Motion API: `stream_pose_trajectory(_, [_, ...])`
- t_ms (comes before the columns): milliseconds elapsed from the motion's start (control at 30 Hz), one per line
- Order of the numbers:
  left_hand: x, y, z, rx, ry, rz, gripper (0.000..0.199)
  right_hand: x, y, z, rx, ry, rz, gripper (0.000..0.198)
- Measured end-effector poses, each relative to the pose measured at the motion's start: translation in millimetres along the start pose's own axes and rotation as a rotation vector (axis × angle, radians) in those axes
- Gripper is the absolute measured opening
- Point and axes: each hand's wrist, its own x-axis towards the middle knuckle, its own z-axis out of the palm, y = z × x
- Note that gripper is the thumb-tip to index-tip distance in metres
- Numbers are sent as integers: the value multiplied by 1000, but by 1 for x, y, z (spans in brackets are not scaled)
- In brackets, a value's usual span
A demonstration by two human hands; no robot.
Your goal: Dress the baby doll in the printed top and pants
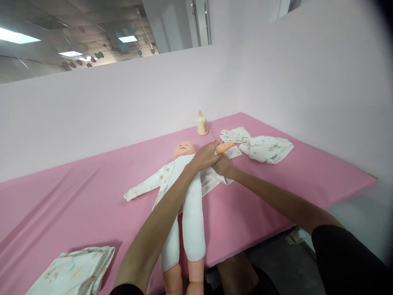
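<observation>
A baby doll point(193, 205) with a white cloth body and pinkish limbs lies on its back, head away from me. A white printed baby shirt point(167, 174) lies under it, one sleeve over the doll's arm on the left of the view. My left hand point(206, 156) is closed around the doll's other arm point(224, 147), which points right and is bare. Just below that arm, my right hand point(223, 166) is closed on the shirt's loose side, its fingertips partly hidden behind my left hand.
A pink-covered table point(251, 221) carries everything, with pale walls behind and at right. A cream pump bottle point(202, 124) stands by the back wall. Crumpled printed baby clothes point(266, 148) lie at right. A folded printed cloth point(75, 270) is at the near left.
</observation>
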Motion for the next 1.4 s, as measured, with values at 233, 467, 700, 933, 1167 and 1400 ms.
stream_pose_trajectory(233, [6, -12, 4, 56, 97, -11, 29, 13, 12, -4, -151, 28, -60, 24])
stream_pose_trajectory(467, [7, -16, 5, 106, 91, 13, 30, 14, 10, -14, -149, -103, -11, 25])
stream_pose_trajectory(700, [9, -25, 10, 98, 35, -38, 25, 35, 34, -58, -160, -51, 127, 29])
stream_pose_trajectory(933, [17, -33, 29, 93, -96, -239, 32, 50, 43, -92, -188, -75, 127, 21])
stream_pose_trajectory(1167, [23, -41, 37, 107, -209, -361, 28, 46, 21, -103, -248, -66, 68, 24])
stream_pose_trajectory(1400, [25, -36, 36, 126, -209, -440, 38, 22, -9, -92, -367, -81, 1, 29])
